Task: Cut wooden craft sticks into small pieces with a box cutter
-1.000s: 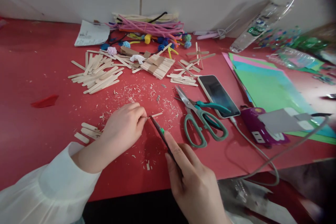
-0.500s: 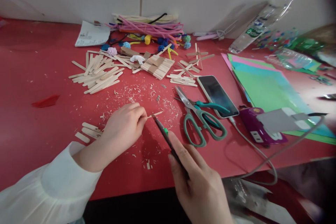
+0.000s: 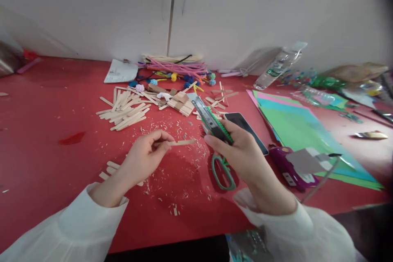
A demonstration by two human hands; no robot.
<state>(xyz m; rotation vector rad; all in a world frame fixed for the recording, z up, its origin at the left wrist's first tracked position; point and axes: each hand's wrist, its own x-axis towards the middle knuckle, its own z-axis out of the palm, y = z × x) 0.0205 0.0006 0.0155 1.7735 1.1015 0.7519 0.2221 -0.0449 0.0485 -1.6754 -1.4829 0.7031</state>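
Note:
My left hand [image 3: 147, 157] pinches a wooden craft stick [image 3: 183, 142] whose free end points right, just above the table. My right hand [image 3: 242, 147] grips a utility knife [image 3: 211, 122] with a green slider, its blade tilted up and leftward, apart from the stick. Wood shavings [image 3: 172, 172] lie scattered under both hands. Green-handled scissors [image 3: 223, 177] rest below my right hand, partly hidden by it. A few more sticks [image 3: 113, 165] lie by my left wrist, partly covered by it.
Behind the hands lie a pile of craft sticks [image 3: 125, 108], pipe cleaners [image 3: 178, 65] and a paper note [image 3: 120, 71]. To the right are a phone [image 3: 245, 125], a purple power strip [image 3: 284, 168], coloured paper sheets [image 3: 301, 131] and a leaning plastic bottle [image 3: 276, 69].
My right hand has lifted the knife up and away from the stick, with the blade now pointing more upward. My left hand keeps hold of the stick, showing more of it. The view has tilted up.

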